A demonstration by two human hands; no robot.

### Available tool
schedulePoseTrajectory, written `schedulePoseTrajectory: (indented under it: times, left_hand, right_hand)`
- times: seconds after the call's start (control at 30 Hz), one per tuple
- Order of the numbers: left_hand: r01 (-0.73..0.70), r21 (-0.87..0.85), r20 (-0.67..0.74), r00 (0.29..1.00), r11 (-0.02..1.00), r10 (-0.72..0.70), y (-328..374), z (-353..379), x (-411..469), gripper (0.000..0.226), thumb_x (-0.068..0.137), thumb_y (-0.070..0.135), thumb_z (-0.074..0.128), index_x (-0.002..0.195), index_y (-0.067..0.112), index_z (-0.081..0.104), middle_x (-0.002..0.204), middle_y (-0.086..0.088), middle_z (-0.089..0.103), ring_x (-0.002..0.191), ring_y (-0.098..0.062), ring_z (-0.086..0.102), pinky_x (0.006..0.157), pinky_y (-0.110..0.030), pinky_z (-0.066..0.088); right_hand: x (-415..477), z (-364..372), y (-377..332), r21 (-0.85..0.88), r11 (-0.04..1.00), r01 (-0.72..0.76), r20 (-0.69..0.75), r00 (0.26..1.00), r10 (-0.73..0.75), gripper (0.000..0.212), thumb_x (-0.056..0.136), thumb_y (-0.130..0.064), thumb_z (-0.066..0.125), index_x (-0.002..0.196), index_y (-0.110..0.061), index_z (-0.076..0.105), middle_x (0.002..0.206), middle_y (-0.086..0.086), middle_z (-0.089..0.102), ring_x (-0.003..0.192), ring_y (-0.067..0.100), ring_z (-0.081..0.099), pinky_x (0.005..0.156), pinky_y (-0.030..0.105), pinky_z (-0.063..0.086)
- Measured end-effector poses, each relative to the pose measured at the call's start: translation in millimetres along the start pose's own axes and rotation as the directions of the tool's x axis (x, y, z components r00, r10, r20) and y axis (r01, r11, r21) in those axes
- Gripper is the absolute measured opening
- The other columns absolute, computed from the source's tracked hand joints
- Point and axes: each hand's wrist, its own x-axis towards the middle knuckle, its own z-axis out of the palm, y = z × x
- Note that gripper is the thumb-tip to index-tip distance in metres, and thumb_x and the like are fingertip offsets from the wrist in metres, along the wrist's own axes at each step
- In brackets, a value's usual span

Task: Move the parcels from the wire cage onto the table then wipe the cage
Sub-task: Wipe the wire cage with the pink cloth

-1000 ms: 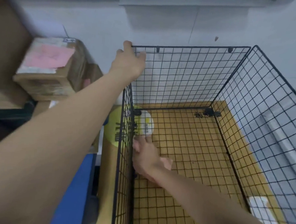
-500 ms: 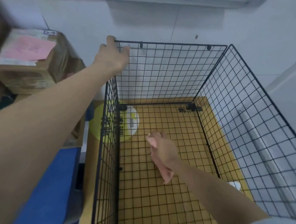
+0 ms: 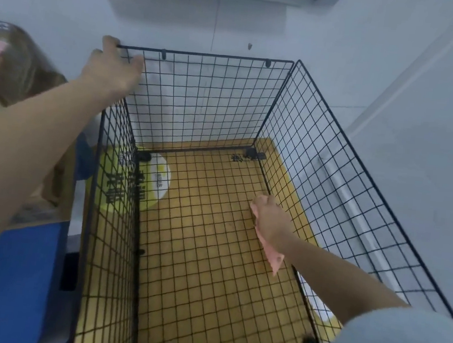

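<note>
Cage [image 3: 226, 57] on yellow surface [image 3: 212, 239] by pale wall [image 3: 346, 30]; left fingers [image 3: 109, 43] grip its rim, right fingers [image 3: 261, 202] clutch cloth [image 3: 273, 256].

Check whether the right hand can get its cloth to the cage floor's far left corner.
Probably yes. The right hand holds the pink cloth low inside the open-topped wire cage, and nothing lies on the floor between it and that corner. The left hand grips only the top rim.

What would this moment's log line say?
stage: wiping cage | left hand: grips wire cage top corner | right hand: holds pink cloth inside cage | parcels: none visible inside
</note>
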Motion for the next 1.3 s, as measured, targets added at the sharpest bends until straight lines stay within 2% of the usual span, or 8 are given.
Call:
schedulePoseTrajectory:
  times: [0.13,0.3,0.43,0.53,0.7,0.83,1.07,1.3]
  left_hand:
    - [0.012,-0.019,-0.009,1.0,1.0,-0.012,0.6,0.8,-1.0,0.062,0.093,0.052,0.034,0.144,0.018,0.022,0.133,-0.022,0.044,0.114,-0.042,0.05,0.094,-0.045,0.042]
    - [0.028,-0.05,-0.006,1.0,0.998,-0.028,4.6,-1.6,-6.5,0.061,0.093,0.05,0.035,0.145,0.019,0.022,0.134,-0.019,0.043,0.115,-0.041,0.05,0.099,-0.048,0.043]
    - [0.028,-0.04,-0.013,1.0,0.999,-0.029,6.5,-2.4,-9.3,0.059,0.095,0.044,0.037,0.146,0.017,0.021,0.134,-0.018,0.043,0.117,-0.038,0.05,0.098,-0.042,0.042]
    - [0.02,-0.035,-0.01,1.0,0.999,-0.02,4.8,-2.8,-9.1,0.059,0.095,0.043,0.038,0.146,0.017,0.021,0.136,-0.018,0.042,0.117,-0.037,0.049,0.097,-0.041,0.041]
    - [0.002,-0.046,-0.003,1.0,0.999,-0.002,3.8,-1.2,-8.6,0.059,0.095,0.042,0.038,0.145,0.016,0.021,0.134,-0.019,0.042,0.111,-0.038,0.053,0.09,-0.039,0.044]
    - [0.017,-0.051,-0.004,1.0,0.999,-0.017,2.5,-2.2,-8.1,0.059,0.093,0.043,0.037,0.145,0.019,0.022,0.135,-0.017,0.041,0.112,-0.038,0.053,0.094,-0.041,0.045]
    - [0.006,-0.052,0.008,1.0,0.999,-0.005,3.1,-2.5,-10.1,0.06,0.093,0.043,0.036,0.145,0.018,0.021,0.136,-0.017,0.041,0.112,-0.037,0.053,0.09,-0.04,0.044]
    - [0.007,-0.044,0.003,1.0,0.999,-0.007,3.9,-1.9,-9.9,0.06,0.093,0.042,0.037,0.145,0.017,0.021,0.137,-0.018,0.04,0.115,-0.038,0.051,0.092,-0.041,0.043]
  right_hand:
    - [-1.1,-4.5,-2.0,0.135,0.991,-0.015,-0.043,0.999,0.021,0.043,0.086,-0.013,0.06,0.126,-0.026,0.049,0.123,0.004,0.05,0.079,0.013,0.057,0.063,0.021,0.05]
    - [-25.3,-10.3,-75.3,0.365,0.896,0.253,-0.005,0.963,-0.27,0.046,0.087,-0.022,0.062,0.13,-0.03,0.048,0.128,0.001,0.047,0.081,0.015,0.061,0.066,0.024,0.058]
    - [-59.0,9.4,-165.1,0.531,0.749,0.395,-0.01,0.887,-0.461,0.049,0.082,-0.014,0.065,0.128,-0.025,0.052,0.13,0.001,0.048,0.109,0.022,0.053,0.09,0.035,0.052]
    - [-79.6,22.9,-197.9,0.644,0.705,0.297,0.09,0.886,-0.455,0.061,0.079,-0.007,0.068,0.133,-0.023,0.042,0.127,-0.002,0.041,0.111,0.022,0.052,0.094,0.036,0.052]
    - [-72.4,30.6,-176.0,0.435,0.751,0.496,0.045,0.821,-0.569,0.065,0.079,-0.005,0.069,0.134,-0.021,0.038,0.126,0.0,0.038,0.096,0.019,0.056,0.075,0.031,0.056]
    - [-60.9,20.8,-139.8,0.238,0.752,0.615,0.074,0.76,-0.646,0.063,0.08,-0.011,0.069,0.134,-0.022,0.037,0.132,0.003,0.038,0.107,0.018,0.052,0.078,0.027,0.054]
    - [-54.2,3.8,-42.2,0.037,0.914,0.403,0.175,0.898,-0.403,0.062,0.082,-0.016,0.066,0.134,-0.032,0.036,0.135,0.001,0.039,0.096,0.013,0.058,0.07,0.024,0.056]
    - [-53.8,-6.8,22.1,-0.08,0.994,0.069,0.201,0.978,-0.051,0.061,0.083,-0.014,0.066,0.135,-0.018,0.037,0.132,0.013,0.04,0.076,0.01,0.055,0.064,0.02,0.054]
